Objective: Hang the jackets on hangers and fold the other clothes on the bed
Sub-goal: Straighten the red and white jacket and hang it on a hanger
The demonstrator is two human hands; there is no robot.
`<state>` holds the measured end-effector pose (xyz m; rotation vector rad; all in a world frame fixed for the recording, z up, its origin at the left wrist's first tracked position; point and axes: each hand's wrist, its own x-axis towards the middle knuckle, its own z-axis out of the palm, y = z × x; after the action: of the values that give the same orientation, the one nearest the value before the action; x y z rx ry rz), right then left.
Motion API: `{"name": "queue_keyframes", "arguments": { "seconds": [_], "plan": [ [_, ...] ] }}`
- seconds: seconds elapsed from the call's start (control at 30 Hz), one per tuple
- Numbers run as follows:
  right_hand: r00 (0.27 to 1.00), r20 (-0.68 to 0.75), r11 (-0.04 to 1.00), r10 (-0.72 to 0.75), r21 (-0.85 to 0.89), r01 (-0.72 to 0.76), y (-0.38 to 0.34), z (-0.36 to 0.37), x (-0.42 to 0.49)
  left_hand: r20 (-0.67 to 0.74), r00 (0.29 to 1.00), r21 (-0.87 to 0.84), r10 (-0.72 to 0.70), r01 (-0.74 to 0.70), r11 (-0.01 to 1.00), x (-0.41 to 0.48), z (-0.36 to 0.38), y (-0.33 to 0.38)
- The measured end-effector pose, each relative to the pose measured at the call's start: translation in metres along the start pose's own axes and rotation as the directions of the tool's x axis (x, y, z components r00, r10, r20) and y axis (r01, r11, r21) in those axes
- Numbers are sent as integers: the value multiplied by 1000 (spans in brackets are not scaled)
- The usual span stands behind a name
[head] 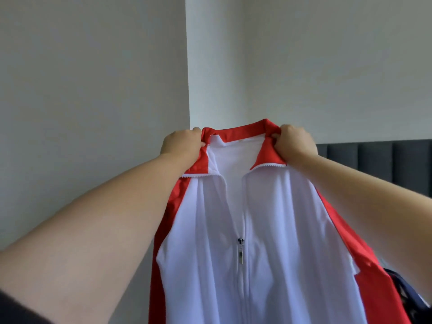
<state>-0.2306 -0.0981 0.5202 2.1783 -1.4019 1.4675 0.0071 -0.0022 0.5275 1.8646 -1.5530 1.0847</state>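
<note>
A white jacket (268, 218) with a red collar and red side panels hangs in front of me, held up at head height. My left hand (181, 142) grips the left end of the red collar. My right hand (295, 140) grips the right end of the collar. The front zipper is closed from the chest down, its metal pull (240, 250) hanging at mid-chest. The jacket's lower part runs out of view at the bottom. No hanger is visible.
A dark padded headboard (378, 157) stands at the right against a pale wall. A dark blue garment (413, 291) shows at the lower right behind the jacket. A wall corner (188, 66) runs down behind the collar.
</note>
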Motion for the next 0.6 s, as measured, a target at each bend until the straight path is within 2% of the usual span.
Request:
{"name": "queue_keyframes", "arguments": {
  "seconds": [0.1,0.23,0.33,0.43,0.53,0.6],
  "plan": [
    [989,136,997,62,-55,-55,40,61,-31,158,984,-63,-84,95,993,-34,77,16],
    [953,250,984,169,-100,-148,86,143,-68,327,922,-126,-207,260,957,-73,169,34],
    [936,302,974,182,-183,-130,114,196,-89,480,833,-114,-276,371,922,-92,224,44],
    [862,411,947,296,-242,-210,138,242,-104,619,734,-37,-279,382,923,-107,273,52],
    [780,474,913,408,-233,-335,156,279,-112,675,667,-7,-316,434,901,-115,313,56],
    [798,429,905,424,-171,-389,163,296,-110,655,656,-102,-374,567,817,-115,335,57]
  ]
}}
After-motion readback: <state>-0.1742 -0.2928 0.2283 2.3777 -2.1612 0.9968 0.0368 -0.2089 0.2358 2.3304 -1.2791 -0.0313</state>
